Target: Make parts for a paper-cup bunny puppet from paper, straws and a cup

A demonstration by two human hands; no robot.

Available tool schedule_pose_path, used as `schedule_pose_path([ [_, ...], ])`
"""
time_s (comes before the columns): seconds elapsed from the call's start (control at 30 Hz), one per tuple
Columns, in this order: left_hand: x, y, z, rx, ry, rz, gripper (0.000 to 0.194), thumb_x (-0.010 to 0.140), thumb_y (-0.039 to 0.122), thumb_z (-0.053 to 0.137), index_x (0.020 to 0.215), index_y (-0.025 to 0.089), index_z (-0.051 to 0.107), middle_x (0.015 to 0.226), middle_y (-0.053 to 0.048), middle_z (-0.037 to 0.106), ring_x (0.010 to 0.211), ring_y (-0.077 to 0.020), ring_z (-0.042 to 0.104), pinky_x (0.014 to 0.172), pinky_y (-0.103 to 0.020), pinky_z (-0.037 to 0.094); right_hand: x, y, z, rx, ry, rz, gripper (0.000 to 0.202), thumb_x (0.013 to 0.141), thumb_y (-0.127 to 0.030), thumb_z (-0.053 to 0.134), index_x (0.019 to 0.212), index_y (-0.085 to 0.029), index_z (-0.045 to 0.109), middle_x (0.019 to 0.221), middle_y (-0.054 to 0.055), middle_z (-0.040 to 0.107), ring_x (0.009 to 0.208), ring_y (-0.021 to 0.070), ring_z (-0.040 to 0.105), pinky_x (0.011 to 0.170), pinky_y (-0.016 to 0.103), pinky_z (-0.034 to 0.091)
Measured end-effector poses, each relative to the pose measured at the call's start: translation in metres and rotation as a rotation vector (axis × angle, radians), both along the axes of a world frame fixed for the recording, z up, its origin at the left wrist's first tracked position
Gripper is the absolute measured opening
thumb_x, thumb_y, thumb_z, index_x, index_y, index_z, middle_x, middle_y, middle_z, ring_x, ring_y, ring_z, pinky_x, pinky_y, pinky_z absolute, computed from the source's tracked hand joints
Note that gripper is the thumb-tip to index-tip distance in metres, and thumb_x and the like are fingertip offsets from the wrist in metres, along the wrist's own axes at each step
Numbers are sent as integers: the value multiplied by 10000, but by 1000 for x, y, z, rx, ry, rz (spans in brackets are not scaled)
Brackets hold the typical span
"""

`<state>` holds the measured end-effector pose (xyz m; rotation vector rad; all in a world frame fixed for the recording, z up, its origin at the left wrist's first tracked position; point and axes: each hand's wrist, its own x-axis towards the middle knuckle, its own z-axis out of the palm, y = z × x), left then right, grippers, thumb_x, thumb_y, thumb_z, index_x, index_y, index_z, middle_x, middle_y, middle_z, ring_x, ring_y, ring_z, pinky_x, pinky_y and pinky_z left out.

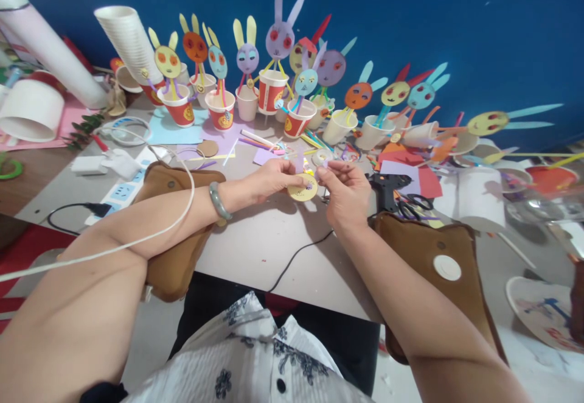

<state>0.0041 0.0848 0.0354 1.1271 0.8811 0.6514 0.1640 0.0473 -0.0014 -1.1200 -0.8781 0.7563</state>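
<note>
Between the thumb and fingers of my left hand [272,181] is a yellow paper disc [302,190] with a drawn face and a small purple piece on it. A pale purple strip [299,163] shows just above it. My right hand [347,195] is close beside the disc on the right, thumb and forefinger pinched together on something too small to make out. Behind the hands lies a white roll of tape [322,157]. A black glue gun [387,190] and black-handled scissors [416,204] lie to the right of my right hand.
Paper cups with rabbit-faced figures [246,59] stand along the blue wall. Brown cushions [168,263] [438,293] lie under both forearms. A stack of white cups [128,41], a power strip [123,190], a white cable [168,226] and coloured paper [401,175] surround the work area.
</note>
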Motion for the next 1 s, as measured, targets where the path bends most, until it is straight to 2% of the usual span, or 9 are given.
schedule_pose_path([
  [0.2, 1, -1, 1, -54, 0, -51, 281, 771, 102, 784, 714, 148, 513, 621, 50, 571, 541, -49, 518, 588, -223, 398, -5, -1, 1, -13, 81, 4, 396, 581, -351, 936, 816, -222, 646, 628, -63, 645, 599, 119, 632, 641, 279, 557],
  [0.7, 3, -4, 6, -90, 23, -17, 295, 780, 37, 724, 695, 162, 470, 584, 73, 542, 520, -40, 509, 584, -212, 439, -8, -3, 1, -30, 116, 31, 403, 593, -357, 934, 843, -225, 646, 676, -66, 651, 630, 107, 639, 665, 269, 561],
  [1.0, 3, -2, 4, -89, 39, -17, 321, 791, 101, 753, 715, 181, 452, 634, 46, 572, 524, -69, 538, 595, -256, 459, -9, -5, 3, -70, 114, 46, 375, 623, -365, 908, 852, -225, 646, 678, -66, 662, 612, 105, 644, 682, 282, 585],
])
